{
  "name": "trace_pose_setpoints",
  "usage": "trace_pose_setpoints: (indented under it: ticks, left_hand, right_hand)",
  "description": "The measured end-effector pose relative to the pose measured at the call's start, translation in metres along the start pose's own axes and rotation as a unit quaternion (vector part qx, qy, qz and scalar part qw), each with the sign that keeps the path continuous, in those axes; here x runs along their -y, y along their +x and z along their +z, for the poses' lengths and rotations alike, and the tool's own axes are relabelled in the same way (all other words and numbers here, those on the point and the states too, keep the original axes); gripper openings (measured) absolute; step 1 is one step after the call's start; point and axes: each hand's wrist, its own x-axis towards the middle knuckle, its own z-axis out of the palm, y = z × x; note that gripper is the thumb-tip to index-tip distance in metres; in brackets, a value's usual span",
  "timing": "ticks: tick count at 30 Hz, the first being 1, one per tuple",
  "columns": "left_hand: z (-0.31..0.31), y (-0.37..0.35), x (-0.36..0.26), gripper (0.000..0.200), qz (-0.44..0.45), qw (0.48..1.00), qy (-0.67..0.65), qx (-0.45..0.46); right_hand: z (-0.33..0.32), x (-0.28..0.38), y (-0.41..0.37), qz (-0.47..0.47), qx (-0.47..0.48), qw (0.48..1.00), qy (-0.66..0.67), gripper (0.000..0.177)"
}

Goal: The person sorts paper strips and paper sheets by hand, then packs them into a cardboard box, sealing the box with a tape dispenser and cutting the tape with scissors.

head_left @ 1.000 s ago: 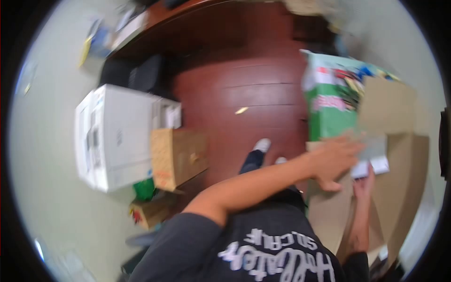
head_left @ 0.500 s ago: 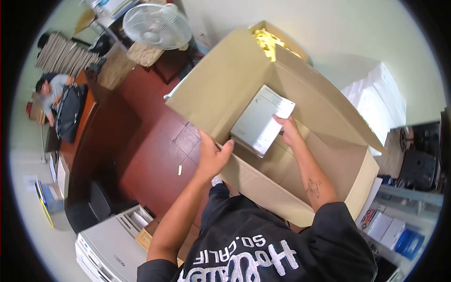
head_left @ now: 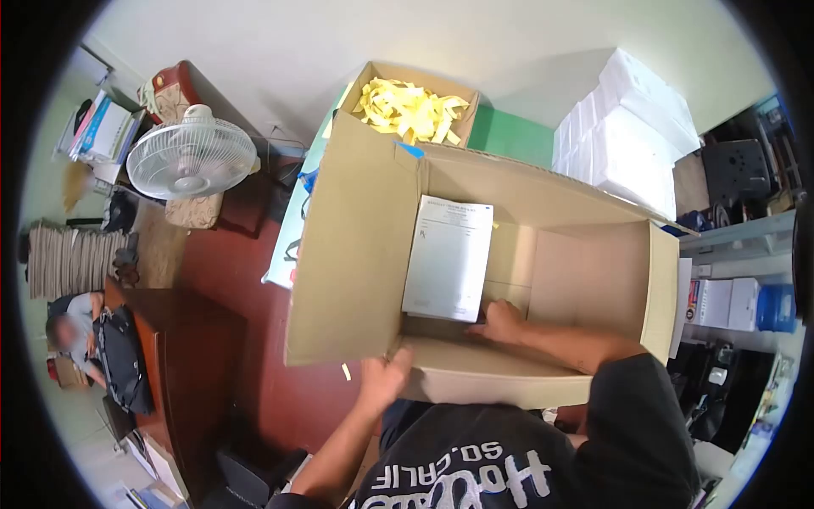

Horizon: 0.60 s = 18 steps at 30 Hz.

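The left arm reaches forward from the body, bare to the sleeve, and the left hand presses against the outside of the cardboard box at its near left corner. The thumb points up along the near wall; whether the fingers clamp the cardboard or only rest on it cannot be told

The right forearm goes over the near rim and down into the box. The right hand sits low inside, knuckles up, with its fingers curled shut on the near edge of the pad of printed sheets

The pad stands tilted, its far edge leaning toward the box's far wall and its left side close to the left wall. The hand grips it at the near right corner, so nearly the whole pad lies beyond and left of the grip

To the right of the pad the box floor is bare up to the right wall. The wide left flap hangs outward. Behind the far wall are a smaller carton of yellow paper strips and white paper packs. A fan stands well apart on the left
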Motion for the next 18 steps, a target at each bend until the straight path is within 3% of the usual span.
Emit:
trace_pose_setpoints:
  ticks: [3, 4, 7, 10, 14, 16, 17, 18]
  left_hand:
    - [-0.011, -0.004, -0.012, 0.025, -0.044, 0.993, 0.080, 0.077]
    - [-0.011, -0.006, -0.010, 0.023, -0.029, 0.992, 0.102, 0.063]
    - [-0.015, -0.005, -0.013, 0.020, 0.056, 0.988, 0.117, 0.082]
    - [-0.019, -0.003, -0.014, 0.013, 0.059, 0.975, 0.170, 0.132]
    - [-0.019, -0.005, -0.012, 0.013, 0.057, 0.972, 0.178, 0.139]
    - [-0.024, -0.001, -0.006, 0.019, 0.052, 0.950, 0.246, 0.184]
    - [-0.028, -0.003, -0.003, 0.023, 0.045, 0.936, 0.281, 0.208]
    - [-0.026, -0.003, -0.007, 0.023, 0.026, 0.954, 0.236, 0.182]
  right_hand:
    - [0.024, -0.005, 0.014, -0.021, -0.045, 0.998, 0.048, 0.049]
    - [0.032, -0.005, 0.014, -0.048, -0.075, 0.993, 0.081, 0.041]
    - [0.043, -0.005, 0.018, -0.109, -0.133, 0.977, 0.129, 0.041]
    - [0.041, 0.004, 0.009, -0.092, -0.189, 0.970, 0.126, 0.039]
    - [0.035, 0.007, 0.007, -0.042, -0.188, 0.974, 0.117, 0.041]
    - [0.035, 0.007, 0.008, -0.023, -0.196, 0.976, 0.088, 0.042]
    - [0.034, 0.004, 0.007, -0.029, -0.155, 0.984, 0.083, 0.041]
    - [0.019, 0.002, 0.011, -0.037, -0.115, 0.990, 0.077, 0.041]
